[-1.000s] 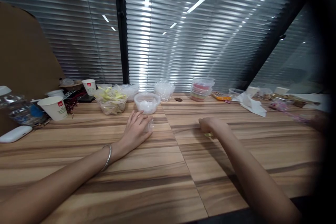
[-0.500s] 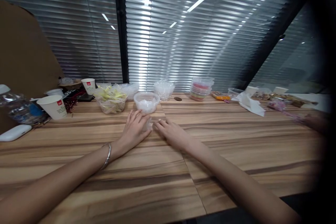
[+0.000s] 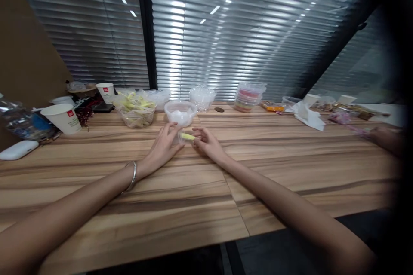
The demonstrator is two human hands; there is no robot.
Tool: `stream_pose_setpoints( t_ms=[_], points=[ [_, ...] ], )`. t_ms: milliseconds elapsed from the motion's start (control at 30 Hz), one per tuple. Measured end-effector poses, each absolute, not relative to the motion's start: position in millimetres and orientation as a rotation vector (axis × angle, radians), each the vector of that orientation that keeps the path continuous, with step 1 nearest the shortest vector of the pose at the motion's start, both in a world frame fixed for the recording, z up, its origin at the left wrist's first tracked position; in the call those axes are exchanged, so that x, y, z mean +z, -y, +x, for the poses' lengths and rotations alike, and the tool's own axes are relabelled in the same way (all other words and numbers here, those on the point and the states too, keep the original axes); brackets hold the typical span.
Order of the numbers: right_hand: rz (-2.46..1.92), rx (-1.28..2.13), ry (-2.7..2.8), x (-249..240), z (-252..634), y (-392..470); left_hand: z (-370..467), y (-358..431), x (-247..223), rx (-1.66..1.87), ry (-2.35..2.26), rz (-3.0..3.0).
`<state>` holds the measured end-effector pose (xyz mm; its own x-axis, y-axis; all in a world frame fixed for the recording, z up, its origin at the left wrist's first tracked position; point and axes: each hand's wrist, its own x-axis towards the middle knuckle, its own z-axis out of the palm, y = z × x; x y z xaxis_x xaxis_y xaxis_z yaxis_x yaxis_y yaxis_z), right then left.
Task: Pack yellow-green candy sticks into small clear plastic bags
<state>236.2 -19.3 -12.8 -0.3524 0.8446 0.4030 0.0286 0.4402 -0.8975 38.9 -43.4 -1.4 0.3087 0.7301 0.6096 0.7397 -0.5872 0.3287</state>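
In the middle of the table lies a small clear plastic piece [image 3: 181, 133], its kind hard to tell. My left hand [image 3: 165, 141] rests beside it, fingers stretched and thumb apart, touching its left edge. A short yellow strip [image 3: 187, 136] shows at the plastic; whether it is inside or on top I cannot tell. My right hand [image 3: 209, 142] pinches the strip's right end between thumb and fingers. Just beyond my hands stands a round clear tub [image 3: 180, 105] with whitish, see-through contents. To its left a clear bowl [image 3: 137, 119] holds several yellow pieces in clear plastic.
Paper cups [image 3: 63, 118] and a water bottle [image 3: 24, 120] stand at the left, with a white case [image 3: 19, 150] nearer. Stacked tubs [image 3: 248, 96] and a crumpled tissue [image 3: 308, 116] lie to the right. Another person's hand [image 3: 383, 137] is at the far right.
A yellow strip now shows between my hands, where only clear plastic showed before. My right hand's fingers have drawn together around its end. The view has tilted down slightly.
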Motion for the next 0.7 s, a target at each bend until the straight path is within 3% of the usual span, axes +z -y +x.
stream_pose_setpoints(
  t_ms=[100, 700],
  points=[
    [-0.728, 1.160, 1.556, -12.6, 236.5, 16.1, 39.0, 44.0, -1.1, -1.224, 1.430, -2.548],
    [-0.720, 0.973, 1.406, -6.4, 238.6, 16.2, 42.6, 46.8, 6.5, -1.290, 1.385, -2.543]
  ],
)
